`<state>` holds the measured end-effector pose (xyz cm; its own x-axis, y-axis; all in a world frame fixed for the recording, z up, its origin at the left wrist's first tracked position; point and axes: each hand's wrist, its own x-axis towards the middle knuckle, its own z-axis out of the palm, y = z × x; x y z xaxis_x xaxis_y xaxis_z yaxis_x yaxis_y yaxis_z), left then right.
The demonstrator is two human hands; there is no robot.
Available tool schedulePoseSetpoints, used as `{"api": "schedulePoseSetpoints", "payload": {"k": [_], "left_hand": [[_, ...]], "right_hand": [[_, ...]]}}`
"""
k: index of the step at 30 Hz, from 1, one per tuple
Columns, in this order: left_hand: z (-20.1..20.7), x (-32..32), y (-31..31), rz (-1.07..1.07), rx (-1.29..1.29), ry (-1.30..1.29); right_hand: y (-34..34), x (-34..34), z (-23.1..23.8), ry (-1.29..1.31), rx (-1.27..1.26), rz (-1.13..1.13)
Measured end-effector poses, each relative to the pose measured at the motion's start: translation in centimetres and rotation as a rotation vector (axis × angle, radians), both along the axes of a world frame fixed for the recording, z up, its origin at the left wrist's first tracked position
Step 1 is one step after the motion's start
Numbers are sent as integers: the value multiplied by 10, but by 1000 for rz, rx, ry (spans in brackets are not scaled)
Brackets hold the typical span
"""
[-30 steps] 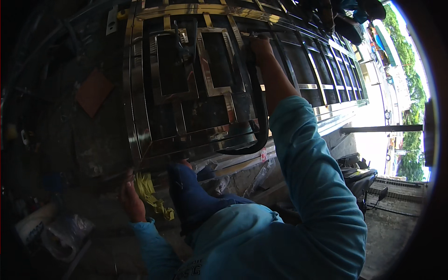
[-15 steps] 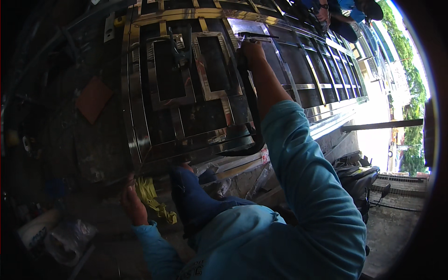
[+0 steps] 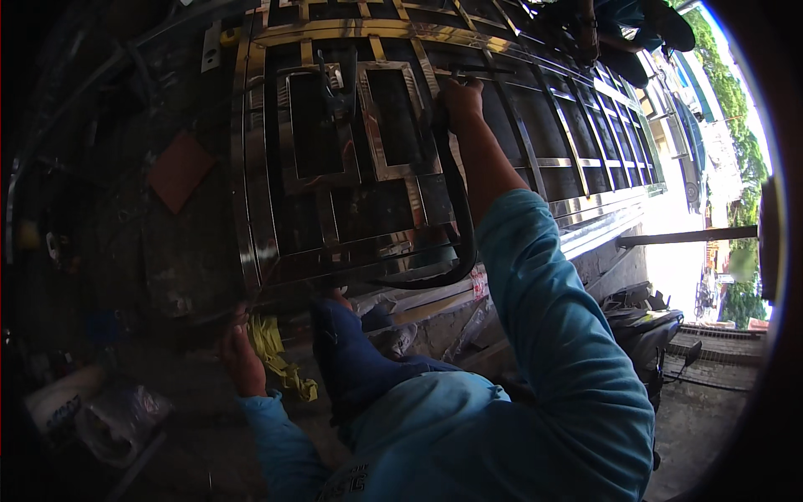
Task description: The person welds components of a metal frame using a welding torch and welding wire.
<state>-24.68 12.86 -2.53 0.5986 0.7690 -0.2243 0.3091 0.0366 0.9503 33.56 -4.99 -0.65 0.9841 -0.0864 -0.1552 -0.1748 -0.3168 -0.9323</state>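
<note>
Noted black cable over right half of metal frame, gripped at far end by closed right hand. Observed left hand near left, beside yellow strips, loosely curled; cannot tell in shadow whether holding anything.

Dim left, blown-out daylight at far right

Shiny metal frame, upper centre, cut off by the top edge; a co-worker at upper right is cropped there too. The right hand covers the grip of a dark tool. At lower left, the left hand's fingertips fade into shadow; their contact is unclear. Things along the left rim are too dim to name. Far right, glare washes out the street.
</note>
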Motion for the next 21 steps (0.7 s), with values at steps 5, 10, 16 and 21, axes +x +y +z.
{"api": "schedulePoseSetpoints", "payload": {"k": [5, 10, 16, 21], "left_hand": [[-2, -2, -1, 12, 8, -3], [-4, 2, -4, 47, 22, -24], [-5, 1, -6, 43, 13, -33], [-2, 5, -10, 108, -34, -132]], "right_hand": [[-3, 6, 3, 160, 75, 121], [0, 6, -7, 38, 57, 10], [-16, 25, -18, -481, -1228, 570], [-10, 13, 10, -65, -307, 153]]}}
